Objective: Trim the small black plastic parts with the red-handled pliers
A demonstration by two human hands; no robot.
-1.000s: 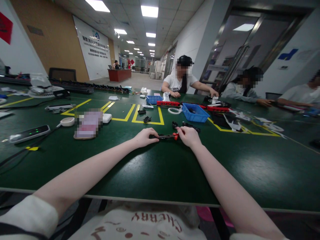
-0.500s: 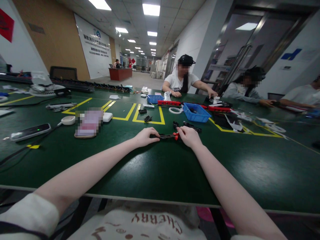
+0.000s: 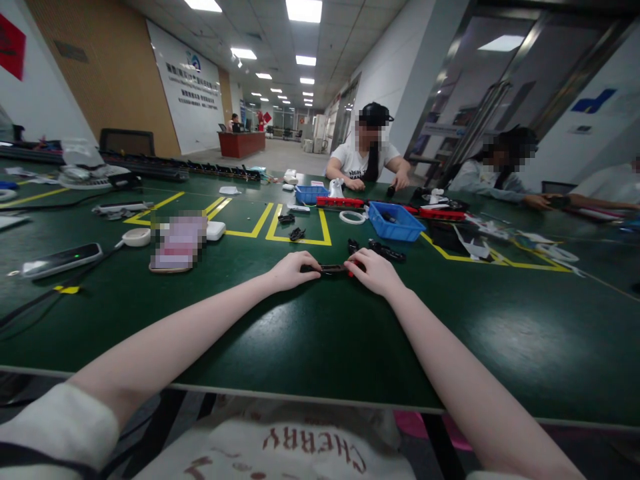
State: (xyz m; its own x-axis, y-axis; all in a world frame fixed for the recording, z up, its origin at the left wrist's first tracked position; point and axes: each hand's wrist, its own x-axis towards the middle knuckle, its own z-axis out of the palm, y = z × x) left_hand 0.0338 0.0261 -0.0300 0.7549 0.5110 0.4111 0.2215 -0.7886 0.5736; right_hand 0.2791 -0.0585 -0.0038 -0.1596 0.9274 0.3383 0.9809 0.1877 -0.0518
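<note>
Between my two hands, above the green table [image 3: 280, 340], is a slim dark piece [image 3: 333, 269]. My left hand [image 3: 294, 271] pinches its left end between thumb and fingers. At the other end, the fingers of my right hand [image 3: 375, 270] are closed on the same piece, and a small red part [image 3: 352, 268] shows by the fingertips. Just beyond my right hand lie black parts [image 3: 387, 251]. Smaller black pieces [image 3: 297, 234] rest inside a yellow tape outline farther off. The fine detail of the held piece is too small to make out.
A blue bin [image 3: 395, 222] stands beyond my right hand, with a white ring [image 3: 353, 217] beside it. A phone [image 3: 179, 243], a white case [image 3: 215, 231] and a cable [image 3: 45, 300] lie left. Across the table sits a person [image 3: 367, 157] near red strips [image 3: 340, 202].
The dark piece between my hands has turned slightly and sits closer to level, with less red showing. Across the table, the person's outstretched arm has drawn back toward the body.
</note>
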